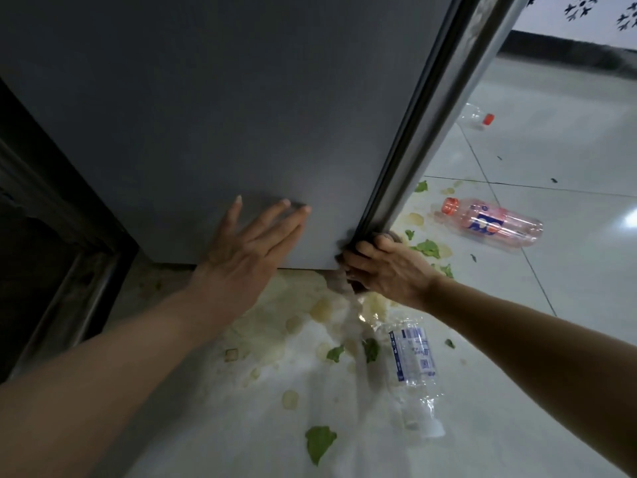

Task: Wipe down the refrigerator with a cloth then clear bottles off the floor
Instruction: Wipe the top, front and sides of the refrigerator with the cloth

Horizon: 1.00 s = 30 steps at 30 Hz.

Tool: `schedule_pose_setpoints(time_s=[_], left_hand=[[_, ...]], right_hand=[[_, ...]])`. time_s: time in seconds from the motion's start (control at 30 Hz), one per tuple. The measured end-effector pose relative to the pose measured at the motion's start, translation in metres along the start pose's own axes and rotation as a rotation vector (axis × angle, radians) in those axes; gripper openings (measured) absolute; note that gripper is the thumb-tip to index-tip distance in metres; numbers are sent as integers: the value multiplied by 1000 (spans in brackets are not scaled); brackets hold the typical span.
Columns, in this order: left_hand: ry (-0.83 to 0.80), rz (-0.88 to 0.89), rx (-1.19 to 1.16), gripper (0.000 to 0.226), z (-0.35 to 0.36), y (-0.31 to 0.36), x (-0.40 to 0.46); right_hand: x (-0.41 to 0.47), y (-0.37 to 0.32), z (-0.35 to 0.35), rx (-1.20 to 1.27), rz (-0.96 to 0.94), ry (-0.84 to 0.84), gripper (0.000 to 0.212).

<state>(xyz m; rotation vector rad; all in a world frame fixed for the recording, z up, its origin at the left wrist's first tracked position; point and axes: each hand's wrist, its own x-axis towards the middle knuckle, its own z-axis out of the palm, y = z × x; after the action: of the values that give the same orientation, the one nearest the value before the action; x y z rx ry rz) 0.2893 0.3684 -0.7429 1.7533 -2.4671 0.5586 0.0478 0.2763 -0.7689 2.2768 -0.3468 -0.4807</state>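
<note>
Right hand (386, 267) grips a dark crumpled cloth (348, 248) at the grey metal refrigerator's (220, 108) bottom corner; left hand (248, 250) lies flat, empty, steadying. Best press firmly along the edge. Three plastic bottles (412, 370) lie on the floor (568, 270).

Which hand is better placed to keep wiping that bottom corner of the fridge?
The right hand: its fingers already grip the dark cloth at the fridge corner. The left hand lies flat and empty on the side panel, probably just bracing.
</note>
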Motion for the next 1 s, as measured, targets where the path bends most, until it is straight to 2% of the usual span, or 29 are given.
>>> schedule_pose_setpoints(time_s=[0.17,0.23,0.33,0.4,0.47,0.5,0.57,0.67,0.73,0.83,0.9,1.0], left_hand=[[34,20,-1,67,-9,0,-1],[60,17,4,57,-14,0,-2],[67,-8,6,58,-24,3,-3],[80,-3,17,57,-28,6,-2],[105,12,4,55,-29,9,-1],[113,19,1,54,-29,10,-1],[126,28,10,52,-27,10,1],[162,22,0,51,-21,10,4],[184,20,-4,51,-18,8,9],[212,39,6,49,-14,5,17],[214,52,14,52,-12,4,20],[211,58,20,54,-9,2,23]], right_hand=[[-21,33,-21,53,199,216,45],[-29,40,-35,237,340,324,40],[-40,30,-55,556,597,428,37],[-46,8,-59,796,779,410,32],[-48,-18,-54,1137,968,340,53],[-48,-27,-50,1342,1081,331,55],[-44,-37,-40,1666,1335,340,39],[-30,-39,-20,1707,1577,313,25],[-16,-38,-12,1909,1540,300,30],[3,-46,-4,2189,1347,194,43],[14,-53,5,2105,1297,161,46],[28,-56,13,1863,1390,128,53]])
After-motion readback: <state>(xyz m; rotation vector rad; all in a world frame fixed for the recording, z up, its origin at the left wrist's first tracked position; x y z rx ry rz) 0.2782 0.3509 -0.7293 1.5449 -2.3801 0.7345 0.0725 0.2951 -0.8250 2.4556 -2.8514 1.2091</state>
